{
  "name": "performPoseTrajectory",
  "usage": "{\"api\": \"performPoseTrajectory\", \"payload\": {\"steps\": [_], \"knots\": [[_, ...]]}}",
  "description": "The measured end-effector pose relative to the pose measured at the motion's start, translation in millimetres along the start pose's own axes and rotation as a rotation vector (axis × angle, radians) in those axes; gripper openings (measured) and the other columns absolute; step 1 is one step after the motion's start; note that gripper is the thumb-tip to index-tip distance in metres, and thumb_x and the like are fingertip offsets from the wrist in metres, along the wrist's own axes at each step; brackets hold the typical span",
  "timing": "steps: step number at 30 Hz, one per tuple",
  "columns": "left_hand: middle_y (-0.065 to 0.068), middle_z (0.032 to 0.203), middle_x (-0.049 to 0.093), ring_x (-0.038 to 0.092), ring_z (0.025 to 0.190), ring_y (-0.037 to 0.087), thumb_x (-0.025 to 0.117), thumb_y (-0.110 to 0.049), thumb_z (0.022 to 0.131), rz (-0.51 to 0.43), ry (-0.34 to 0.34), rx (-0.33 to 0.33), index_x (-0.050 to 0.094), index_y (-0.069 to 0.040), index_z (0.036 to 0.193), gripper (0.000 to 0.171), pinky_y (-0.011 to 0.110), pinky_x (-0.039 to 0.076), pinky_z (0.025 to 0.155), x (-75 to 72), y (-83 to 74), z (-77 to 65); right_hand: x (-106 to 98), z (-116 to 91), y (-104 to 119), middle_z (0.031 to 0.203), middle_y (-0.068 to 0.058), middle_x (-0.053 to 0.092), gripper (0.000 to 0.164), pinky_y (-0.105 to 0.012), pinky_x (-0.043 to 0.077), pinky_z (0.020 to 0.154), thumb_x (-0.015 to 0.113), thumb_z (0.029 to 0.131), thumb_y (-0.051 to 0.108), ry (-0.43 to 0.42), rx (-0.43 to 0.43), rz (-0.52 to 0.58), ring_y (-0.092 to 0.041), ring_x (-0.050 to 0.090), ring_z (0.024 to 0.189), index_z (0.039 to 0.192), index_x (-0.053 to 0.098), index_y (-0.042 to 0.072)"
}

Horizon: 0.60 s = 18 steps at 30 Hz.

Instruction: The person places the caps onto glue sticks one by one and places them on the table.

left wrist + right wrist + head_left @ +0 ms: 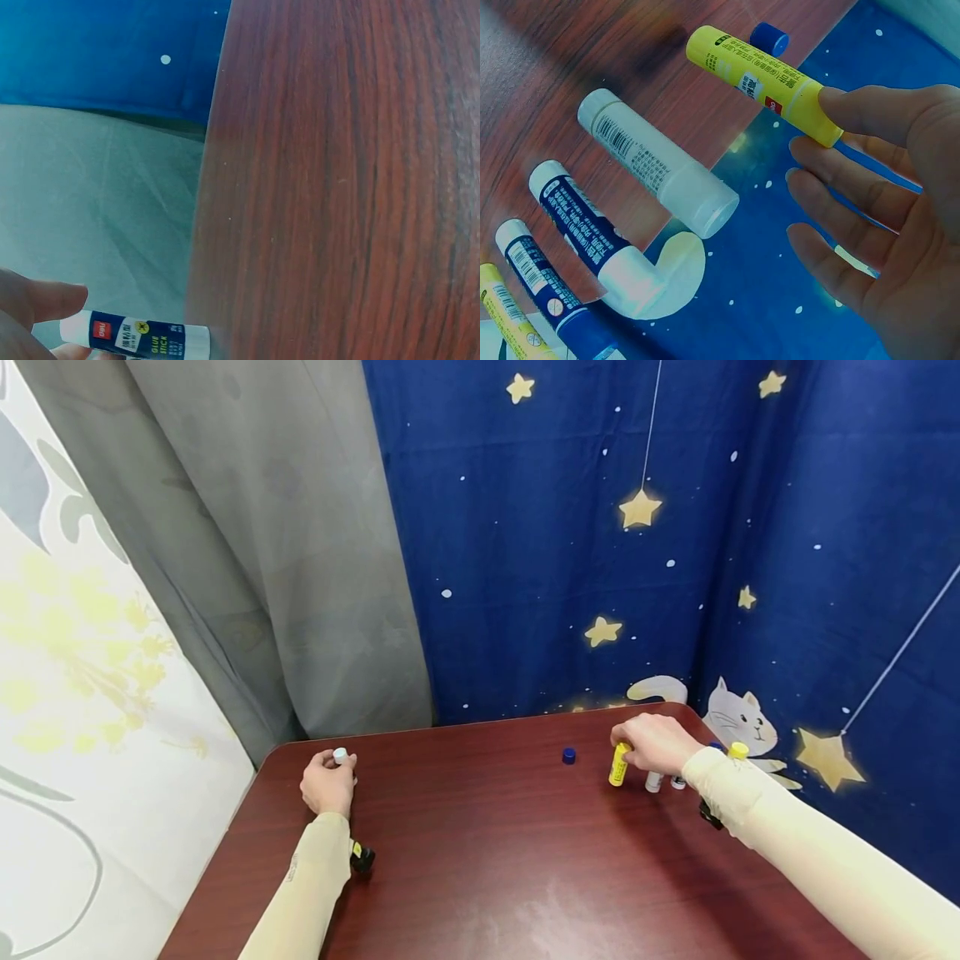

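At the far left of the table, my left hand [330, 783] pinches a dark blue glue stick with a white cap [136, 335]. In the left wrist view it stands by the table edge, the thumb at its cap and fingertips showing under it. Over at the right, my right hand [656, 742] holds a yellow glue stick [761, 82] by its cap end, between thumb and fingers. Beside that stick stand a white glue stick [656, 161], a dark blue one with a white cap [585, 225], another dark blue one [544, 274] and a yellow one [510, 315].
A small loose blue cap [569, 756] lies on the dark red wooden table [465, 827], left of the yellow stick. A grey curtain [225, 543] and a blue starry curtain [540, 543] hang behind the table's far edge.
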<state>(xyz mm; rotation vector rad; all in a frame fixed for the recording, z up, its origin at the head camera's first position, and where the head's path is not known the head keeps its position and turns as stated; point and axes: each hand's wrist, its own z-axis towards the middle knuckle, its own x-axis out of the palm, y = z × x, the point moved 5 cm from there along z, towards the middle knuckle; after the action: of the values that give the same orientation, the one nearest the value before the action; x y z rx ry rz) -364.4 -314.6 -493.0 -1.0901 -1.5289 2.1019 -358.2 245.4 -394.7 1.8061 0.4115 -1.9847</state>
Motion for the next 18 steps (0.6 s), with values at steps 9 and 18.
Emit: {"api": "performPoseTrajectory", "payload": {"steps": [9,18], "knots": [[0.018,0.11,0.072,0.063,0.105,0.038,0.076,-0.025,0.089,0.036,0.004,-0.005,0.069,-0.006,0.121,0.039,0.051,0.038,0.101,0.7,5.3,2.3,4.1,-1.3,-0.7,0.088,0.007,0.07,0.016,-0.04,0.055,0.069,0.08,0.083,0.015,0.03,-0.008,-0.019,-0.011,0.059,0.074,0.095,0.074,0.022],[0.017,0.111,0.073,0.064,0.106,0.038,0.079,-0.025,0.087,0.051,0.02,-0.031,0.071,-0.006,0.122,0.041,0.051,0.038,0.103,5.3,12.9,9.3,3.4,-4.2,-7.5,0.085,0.006,0.069,0.017,-0.041,0.056,0.069,0.081,0.081,0.012,0.063,0.005,-0.04,-0.013,0.059,0.074,0.092,0.073,0.022]]}}
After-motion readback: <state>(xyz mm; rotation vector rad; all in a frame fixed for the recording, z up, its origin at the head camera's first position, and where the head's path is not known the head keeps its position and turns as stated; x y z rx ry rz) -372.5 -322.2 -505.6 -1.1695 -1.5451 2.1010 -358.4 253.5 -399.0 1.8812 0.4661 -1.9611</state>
